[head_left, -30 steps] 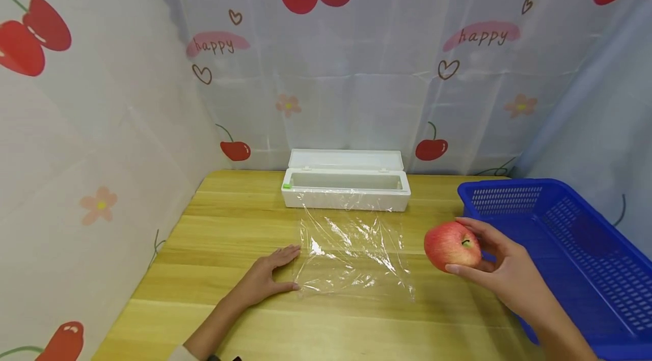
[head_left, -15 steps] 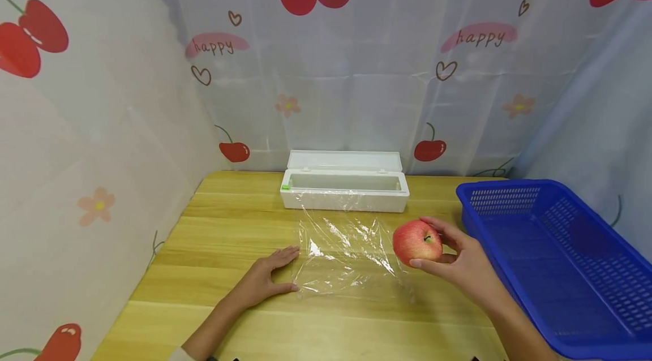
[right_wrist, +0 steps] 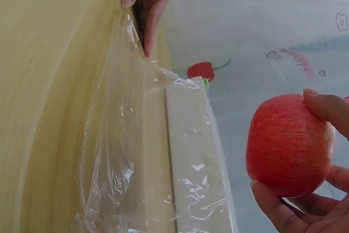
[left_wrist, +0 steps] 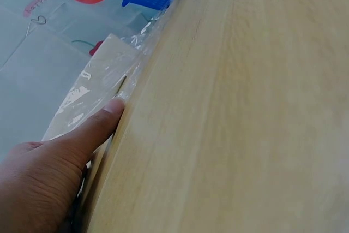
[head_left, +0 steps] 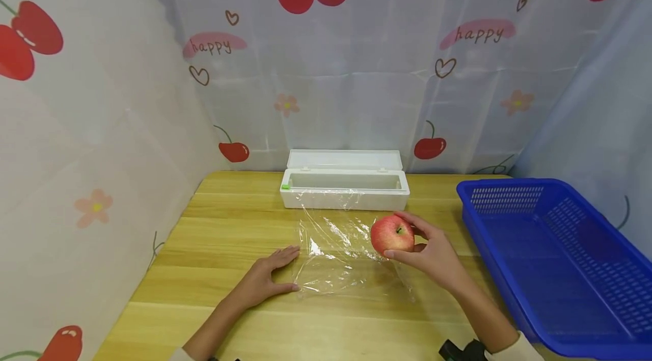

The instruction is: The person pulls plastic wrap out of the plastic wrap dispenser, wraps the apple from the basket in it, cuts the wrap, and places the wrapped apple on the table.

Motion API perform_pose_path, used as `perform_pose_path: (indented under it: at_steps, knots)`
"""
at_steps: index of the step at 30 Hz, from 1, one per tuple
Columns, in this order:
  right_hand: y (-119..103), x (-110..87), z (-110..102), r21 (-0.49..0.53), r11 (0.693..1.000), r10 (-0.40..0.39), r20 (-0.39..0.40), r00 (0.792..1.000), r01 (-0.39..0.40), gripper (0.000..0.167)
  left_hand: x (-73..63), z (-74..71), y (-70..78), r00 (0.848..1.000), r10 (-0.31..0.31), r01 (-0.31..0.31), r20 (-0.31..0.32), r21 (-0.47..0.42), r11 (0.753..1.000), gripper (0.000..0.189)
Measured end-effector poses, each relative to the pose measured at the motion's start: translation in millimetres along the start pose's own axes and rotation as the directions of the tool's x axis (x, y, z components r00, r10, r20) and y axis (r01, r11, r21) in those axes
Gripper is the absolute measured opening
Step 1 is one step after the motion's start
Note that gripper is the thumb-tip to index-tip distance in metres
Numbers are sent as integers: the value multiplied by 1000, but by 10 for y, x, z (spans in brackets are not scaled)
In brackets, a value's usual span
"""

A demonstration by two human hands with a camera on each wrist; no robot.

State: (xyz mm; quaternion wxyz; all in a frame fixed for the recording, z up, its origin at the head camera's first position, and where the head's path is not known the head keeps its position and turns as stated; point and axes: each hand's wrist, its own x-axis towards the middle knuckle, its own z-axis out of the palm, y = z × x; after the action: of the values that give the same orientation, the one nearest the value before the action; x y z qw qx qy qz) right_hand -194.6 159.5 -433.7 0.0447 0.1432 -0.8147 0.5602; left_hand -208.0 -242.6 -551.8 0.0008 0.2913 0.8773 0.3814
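My right hand (head_left: 432, 249) grips a red apple (head_left: 392, 235) between thumb and fingers, over the right part of a sheet of clear plastic wrap (head_left: 336, 265). In the right wrist view the apple (right_wrist: 290, 145) hangs above the table, with fingers on its far and near sides. The wrap runs from a white dispenser box (head_left: 344, 200) and lies spread over the wood. At its left edge, my left hand (head_left: 265, 276) rests on the table with fingers straight and thumb apart. The left wrist view shows that thumb (left_wrist: 103, 118) touching the wrap's edge.
A blue plastic basket (head_left: 514, 287) with perforated walls stands at the right of the wooden table (head_left: 229, 202). The dispenser's lid (head_left: 344, 159) is raised at the back. Behind and at the sides hangs a cherry-printed curtain (head_left: 356, 101).
My right hand has carried the apple leftward from beside the basket to over the wrap. The left hand has stayed at the wrap's left edge.
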Motion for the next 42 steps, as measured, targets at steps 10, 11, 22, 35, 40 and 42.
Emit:
perform_pose_path:
  at_steps: [10, 11, 22, 35, 40, 42]
  knots:
    - [84, 191, 152, -15, 1000, 9, 23, 1000, -9, 76, -2, -1, -8, 1000, 3, -3, -2, 5, 1000, 82]
    - [93, 210, 165, -15, 1000, 7, 27, 1000, -7, 76, -2, 0, -11, 1000, 2, -2, 0, 6, 1000, 82]
    - [194, 451, 316, -32, 999, -7, 53, 999, 9, 79, -3, -10, -10, 1000, -6, 6, 2, -5, 1000, 83]
    - [362, 652, 486, -28, 997, -64, 72, 995, 66, 74, -12, -2, 3, 1000, -26, 26, 10, -12, 1000, 82]
    - [391, 729, 548, -58, 996, -59, 80, 995, 64, 78, -6, -12, 21, 1000, -23, 23, 10, -9, 1000, 82]
    - [391, 753, 572, -71, 996, -48, 90, 995, 54, 80, -5, -11, 25, 1000, -21, 21, 8, -6, 1000, 82]
